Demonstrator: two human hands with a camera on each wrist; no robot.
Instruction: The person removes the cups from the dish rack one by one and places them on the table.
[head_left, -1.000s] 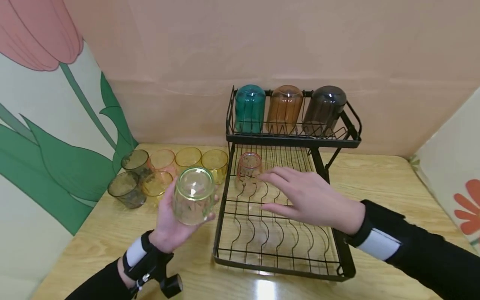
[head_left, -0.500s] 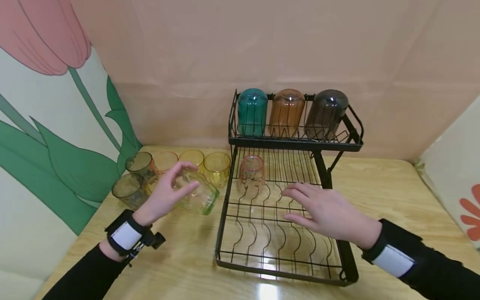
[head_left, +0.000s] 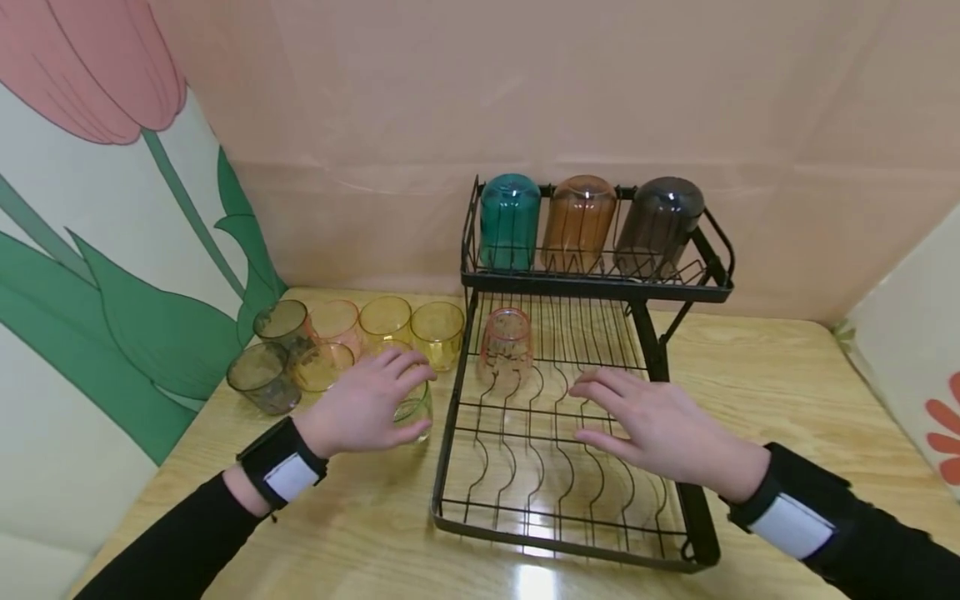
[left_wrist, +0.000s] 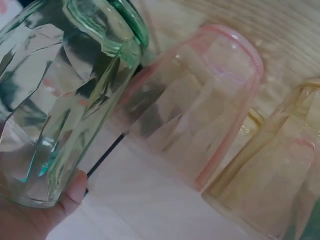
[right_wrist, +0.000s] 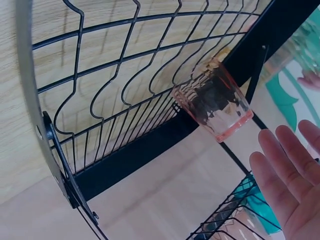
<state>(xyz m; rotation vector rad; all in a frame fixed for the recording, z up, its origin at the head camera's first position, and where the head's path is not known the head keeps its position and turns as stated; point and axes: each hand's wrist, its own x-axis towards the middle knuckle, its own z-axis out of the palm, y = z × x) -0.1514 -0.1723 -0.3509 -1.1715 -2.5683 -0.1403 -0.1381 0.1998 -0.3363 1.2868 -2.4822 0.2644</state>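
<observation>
My left hand grips a clear green-tinted glass by its upper part, left of the rack, covering much of it in the head view. The left wrist view shows this faceted glass with its thick green base towards the table and a fingertip at its mouth end. My right hand hovers over the black dish rack, holding nothing, its fingers loosely extended. Nearby, a pink glass stands upside down at the back left of the rack's lower tier.
Teal, amber and dark grey glasses stand upside down on the upper shelf. Left of the rack, several upright glasses cluster, among them a yellow glass and a smoky grey glass. A wall rises behind.
My left hand has turned the green glass from base-up, through a sideways tilt, to base-down, and lowered it beside the yellow glasses. My right hand has drawn back slightly from the pink glass.
</observation>
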